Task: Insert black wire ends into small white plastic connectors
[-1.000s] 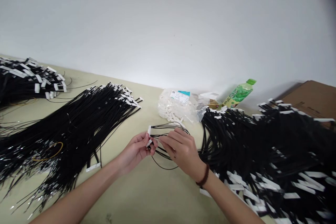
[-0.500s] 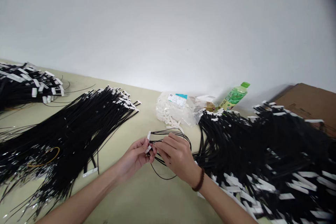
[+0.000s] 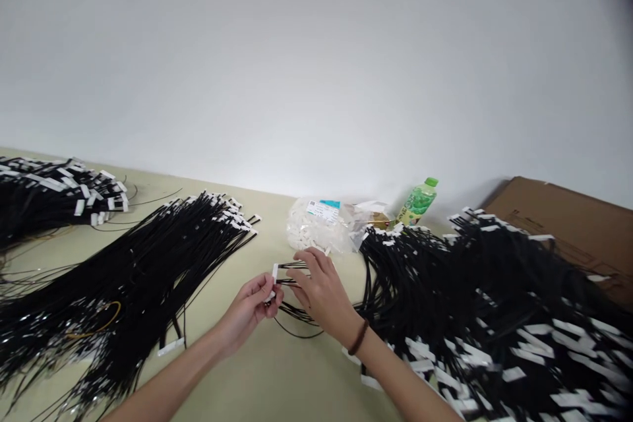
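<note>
My left hand [image 3: 248, 311] pinches a small white connector [image 3: 274, 272] from which thin black wires [image 3: 297, 313] run rightward. My right hand [image 3: 320, 295], with a dark bracelet on the wrist, grips those same wires just right of the connector. Both hands hover low over the beige table [image 3: 277, 376], close together at the centre. The wires loop down under my right hand and reach toward the big pile on the right.
A large heap of black wires with white tags [image 3: 484, 316] fills the right. Another sheaf [image 3: 128, 270] lies left, and a third pile [image 3: 44, 191] far left. A plastic bag of white connectors [image 3: 316, 224], a green bottle [image 3: 418, 201] and a cardboard box [image 3: 568, 224] stand by the wall.
The view has tilted upward, so everything sits lower in the picture. My hands stay together on the connector and wires, with the wire loop now smaller and tucked under my right hand.
</note>
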Demonstrator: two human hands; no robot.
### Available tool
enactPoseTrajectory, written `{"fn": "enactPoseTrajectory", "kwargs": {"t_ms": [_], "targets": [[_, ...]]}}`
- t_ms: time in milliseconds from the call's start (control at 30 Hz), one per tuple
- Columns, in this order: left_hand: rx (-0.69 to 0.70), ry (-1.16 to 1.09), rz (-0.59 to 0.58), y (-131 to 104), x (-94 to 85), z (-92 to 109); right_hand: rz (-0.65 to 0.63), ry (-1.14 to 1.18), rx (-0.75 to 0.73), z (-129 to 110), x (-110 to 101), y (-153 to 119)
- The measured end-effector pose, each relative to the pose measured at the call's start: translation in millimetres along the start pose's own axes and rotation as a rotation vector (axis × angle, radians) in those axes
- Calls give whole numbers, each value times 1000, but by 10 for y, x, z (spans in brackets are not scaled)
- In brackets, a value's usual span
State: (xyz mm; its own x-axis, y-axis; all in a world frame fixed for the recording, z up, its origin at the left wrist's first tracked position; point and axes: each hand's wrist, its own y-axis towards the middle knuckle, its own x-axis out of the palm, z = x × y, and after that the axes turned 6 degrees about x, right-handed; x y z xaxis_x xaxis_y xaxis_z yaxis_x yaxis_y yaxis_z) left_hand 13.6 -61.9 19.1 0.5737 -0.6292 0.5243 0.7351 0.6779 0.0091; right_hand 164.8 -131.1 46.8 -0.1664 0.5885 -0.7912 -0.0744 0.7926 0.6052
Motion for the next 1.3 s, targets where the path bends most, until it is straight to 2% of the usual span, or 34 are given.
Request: {"fn": "enactPoseTrajectory", "kwargs": {"t_ms": [67,167,233,300,367,467,533,600,700,767,867,967,1067,1167,1233,1300], "targets": [[90,78,-1,-5,12,20,105,12,22,31,-30,8],[230,274,90,15,-19,70,384,107,153,85,-192,52],[254,340,200,48,-81,121,552,299,294,119,-365,96],[282,285,311,91,-164,182,626,614,468,151,-561,132],[317,181,382,132,-251,242,603,1008,629,185,-752,139],[311,40,418,175,-340,295,410,1559,758,246,-982,75],[317,61,392,185,-356,289,287,1782,830,287,-1074,0],[343,178,318,184,-343,259,240,1882,919,311,-1120,-76],[354,272,310,182,-297,236,228,1934,993,288,-1174,-175],[338,208,387,183,-256,263,231,1952,971,238,-1244,-237],[305,152,372,176,-182,312,297,1953,928,160,-1392,-329],[227,226,273,146,-133,259,377,1934,917,138,-1517,-404],[51,323,117,103,-117,111,377,1874,910,171,-1618,-427],[-20,391,-30,43,-32,37,388,1727,866,209,-1766,-363],[-10,466,-57,-16,89,125,429,1561,791,230,-1905,-279],[50,563,-67,-92,224,344,505,1344,670,257,-2062,-188]]}}
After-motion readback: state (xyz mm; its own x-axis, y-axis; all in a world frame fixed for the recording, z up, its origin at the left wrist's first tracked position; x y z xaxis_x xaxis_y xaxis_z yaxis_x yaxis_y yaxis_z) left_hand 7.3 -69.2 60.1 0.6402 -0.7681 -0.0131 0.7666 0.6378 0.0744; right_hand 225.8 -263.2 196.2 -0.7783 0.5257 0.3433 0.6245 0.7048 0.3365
